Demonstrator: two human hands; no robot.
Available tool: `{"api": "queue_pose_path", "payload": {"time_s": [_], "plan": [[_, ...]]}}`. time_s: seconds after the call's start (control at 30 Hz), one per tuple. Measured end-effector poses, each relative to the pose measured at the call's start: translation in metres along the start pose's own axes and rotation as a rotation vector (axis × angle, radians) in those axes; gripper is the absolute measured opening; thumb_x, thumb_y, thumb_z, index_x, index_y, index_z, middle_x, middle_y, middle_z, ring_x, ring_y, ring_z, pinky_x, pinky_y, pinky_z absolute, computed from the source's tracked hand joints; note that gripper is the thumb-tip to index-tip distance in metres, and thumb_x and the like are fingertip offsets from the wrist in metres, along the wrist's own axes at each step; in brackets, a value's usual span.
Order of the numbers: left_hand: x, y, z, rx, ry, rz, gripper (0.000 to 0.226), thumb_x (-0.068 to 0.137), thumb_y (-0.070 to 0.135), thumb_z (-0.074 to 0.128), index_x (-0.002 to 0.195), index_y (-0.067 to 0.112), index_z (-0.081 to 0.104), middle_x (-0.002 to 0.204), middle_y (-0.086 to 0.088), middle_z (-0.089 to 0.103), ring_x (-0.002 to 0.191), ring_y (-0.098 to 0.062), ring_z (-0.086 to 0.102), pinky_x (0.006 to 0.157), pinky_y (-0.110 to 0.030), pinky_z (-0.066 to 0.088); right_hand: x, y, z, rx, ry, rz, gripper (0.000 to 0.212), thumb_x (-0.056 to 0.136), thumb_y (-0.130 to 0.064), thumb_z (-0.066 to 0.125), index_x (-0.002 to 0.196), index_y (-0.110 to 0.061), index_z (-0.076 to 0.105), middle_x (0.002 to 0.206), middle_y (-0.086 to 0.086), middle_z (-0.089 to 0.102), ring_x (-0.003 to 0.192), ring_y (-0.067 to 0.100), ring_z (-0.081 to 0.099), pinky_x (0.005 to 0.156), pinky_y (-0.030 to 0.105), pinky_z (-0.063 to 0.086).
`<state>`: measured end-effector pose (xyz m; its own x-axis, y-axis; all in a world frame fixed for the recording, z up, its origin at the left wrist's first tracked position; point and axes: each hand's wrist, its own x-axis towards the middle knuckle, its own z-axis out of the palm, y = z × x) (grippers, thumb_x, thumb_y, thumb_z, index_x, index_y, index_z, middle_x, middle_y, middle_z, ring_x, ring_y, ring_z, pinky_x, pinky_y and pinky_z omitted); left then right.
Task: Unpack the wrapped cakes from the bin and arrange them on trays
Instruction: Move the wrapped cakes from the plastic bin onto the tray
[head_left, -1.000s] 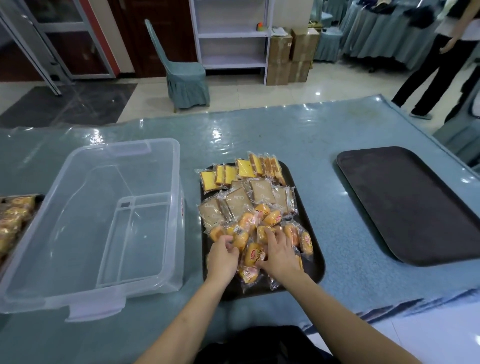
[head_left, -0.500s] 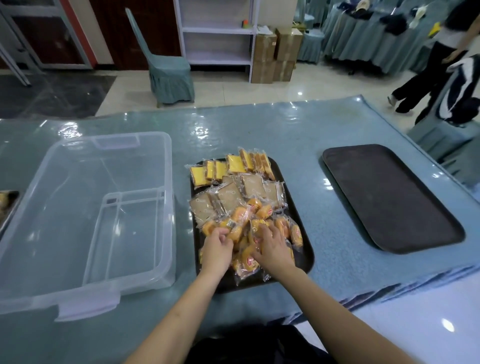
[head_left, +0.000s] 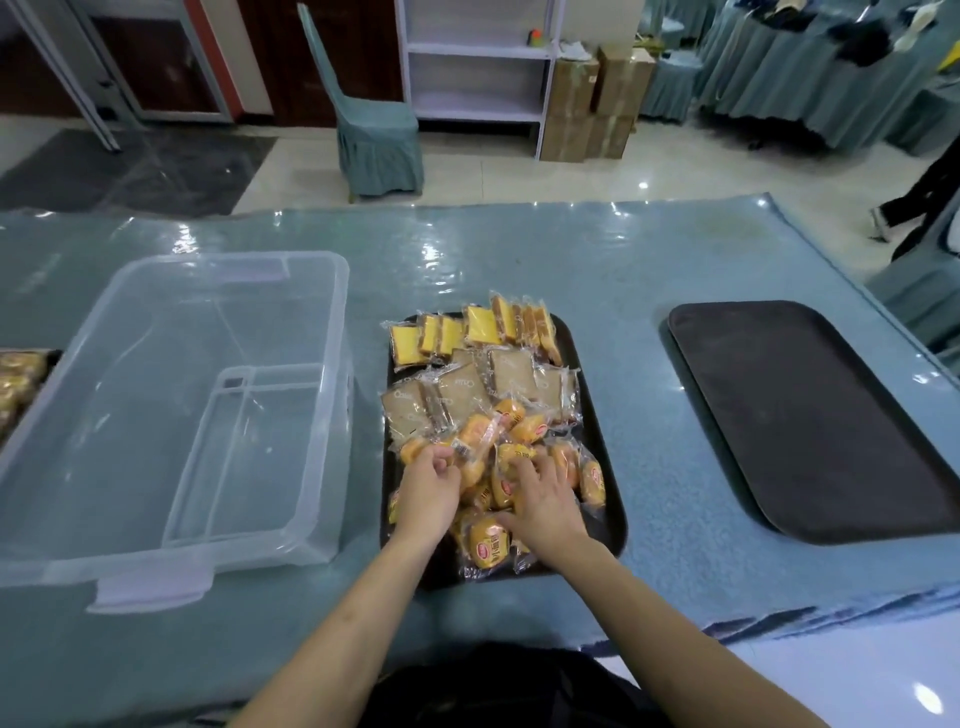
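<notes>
Here, lay heaped on the middle dark tray (head_left: 605, 441) on the worktop (head_left: 519, 260): round orange wrapped cakes (head_left: 488, 540), clear film, red labels. Pinched one, left hand (head_left: 428, 491), fingers curled. Rested spread and flat across others, right hand (head_left: 543, 501).

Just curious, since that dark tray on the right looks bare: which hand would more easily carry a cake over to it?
Probably the right hand. It rests on the orange wrapped cakes on the side nearer the bare tray; the left hand would have to cross over.
</notes>
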<state>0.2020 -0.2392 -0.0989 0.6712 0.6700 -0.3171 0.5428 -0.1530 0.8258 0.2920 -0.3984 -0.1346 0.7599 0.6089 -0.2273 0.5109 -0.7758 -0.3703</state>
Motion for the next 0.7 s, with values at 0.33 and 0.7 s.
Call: {"api": "queue_pose_path", "payload": {"time_s": [0.33,0.7], "plan": [[0.007,0.055,0.041,-0.059,0.198,-0.015,0.020,0.102,0.030,0.063,0.120,0.021,0.064,0.108,0.016,0.062,0.102,-0.006,0.062,0.075,-0.018,0.043,0.026,0.060,-0.043,0.166,0.099,-0.172,0.058,0.098,-0.055,0.057,0.146,-0.023,0.048,0.137,0.002,0.054,0.129,0.021,0.050,0.108,0.039,0.048],[0.015,0.118,0.103,-0.043,0.299,0.024,0.020,0.105,0.021,0.056,0.125,0.023,0.060,0.118,0.012,0.061,0.098,0.003,0.058,0.072,-0.013,0.043,0.062,0.121,-0.090,0.382,0.125,-0.210,0.041,0.103,-0.026,0.061,0.141,-0.012,0.055,0.139,0.006,0.056,0.133,0.025,0.051,0.113,0.036,0.042]]}}
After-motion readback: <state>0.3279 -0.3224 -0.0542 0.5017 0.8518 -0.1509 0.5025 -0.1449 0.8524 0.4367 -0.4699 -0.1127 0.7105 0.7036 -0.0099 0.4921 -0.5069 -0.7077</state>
